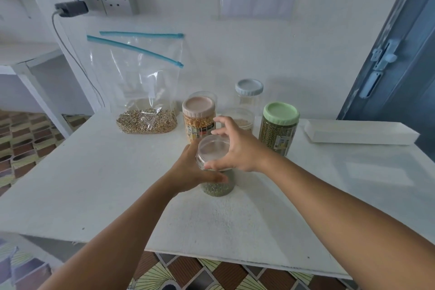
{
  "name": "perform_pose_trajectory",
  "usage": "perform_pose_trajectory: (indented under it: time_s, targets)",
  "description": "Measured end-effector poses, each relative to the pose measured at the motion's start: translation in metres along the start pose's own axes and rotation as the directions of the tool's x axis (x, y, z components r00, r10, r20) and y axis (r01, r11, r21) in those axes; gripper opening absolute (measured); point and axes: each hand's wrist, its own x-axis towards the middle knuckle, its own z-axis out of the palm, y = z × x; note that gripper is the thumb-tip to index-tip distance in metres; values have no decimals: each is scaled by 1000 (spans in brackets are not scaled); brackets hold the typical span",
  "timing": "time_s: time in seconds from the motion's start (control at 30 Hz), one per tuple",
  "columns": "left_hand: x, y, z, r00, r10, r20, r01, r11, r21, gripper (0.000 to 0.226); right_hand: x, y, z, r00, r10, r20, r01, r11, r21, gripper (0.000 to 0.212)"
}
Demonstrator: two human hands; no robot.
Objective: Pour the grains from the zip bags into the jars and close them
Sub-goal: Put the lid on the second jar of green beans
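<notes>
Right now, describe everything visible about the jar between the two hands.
The jar is clear plastic, upright on the white table, near its middle and in front of the other jars. Green grains fill its lower part. A clear, pale-topped lid sits on its mouth; whether it is screwed tight cannot be told. The left hand wraps the body, thumb across the front. The right hand grips the lid rim with curled fingers.

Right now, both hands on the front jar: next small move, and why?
Probably twist the clear lid tight: the right hand grips its rim, the left hand holds the jar steady, green grains already inside, lid seated on top.
</notes>
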Motion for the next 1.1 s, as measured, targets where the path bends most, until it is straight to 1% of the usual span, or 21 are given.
perform_pose_trajectory:
  time_s: [0.07,0.13,0.2,0.3,0.37,0.5,0.6,0.7,0.8,0.87,0.93,0.97,1.07,1.1]
  targets:
    - [-1,3,-1,1000,-4,25,4,1000,-22,100,3,-4,-4,1000,-9,27,10,999,-36,125]
    - [-2,5,-7,997,-23,80,28,998,-60,95,6,-7,-8,998,-7,60,11,997,-70,125]
    - [-1,5,-13,991,-59,117,69,994,-87,96,9,-8,-12,997,2,83,5,997,-83,123]
    - [1,3,-15,987,-92,134,104,991,-86,107,9,-8,-13,993,7,119,7,993,-115,121]
    - [0,2,-13,988,-91,128,104,990,-94,109,8,-8,-12,990,7,140,11,991,-133,121]
    - [0,0,-9,991,-73,114,85,991,-100,106,7,-6,-14,989,19,149,-4,995,-104,120]
    - [0,4,-7,993,-52,108,61,994,-86,105,2,-2,-15,991,28,129,-9,989,-145,121]
    - [2,7,-7,994,-27,110,35,997,-71,107,-3,0,-15,990,69,124,-52,989,-136,127]
    - [3,4,-7,994,-25,103,33,997,-76,110,-3,-4,-13,993,100,57,-86,974,-211,129]
    - [2,2,-6,995,-30,98,39,995,-94,111,-4,-8,-11,995,99,5,-94,957,-273,126]
    - [2,2,-5,995,-26,97,35,995,-95,114,-4,-9,-9,997,79,-17,-80,930,-360,118]
    - [2,3,-5,995,-23,99,32,995,-94,114,-4,-9,-10,997,77,4,-70,923,-378,116]
    - [2,4,-4,995,-16,101,25,996,-87,115,-4,-12,-23,978,140,157,-89,951,-297,125]
    - [2,4,-3,995,-13,97,22,996,-84,115,-5,-13,-27,968,152,198,-89,951,-295,126]
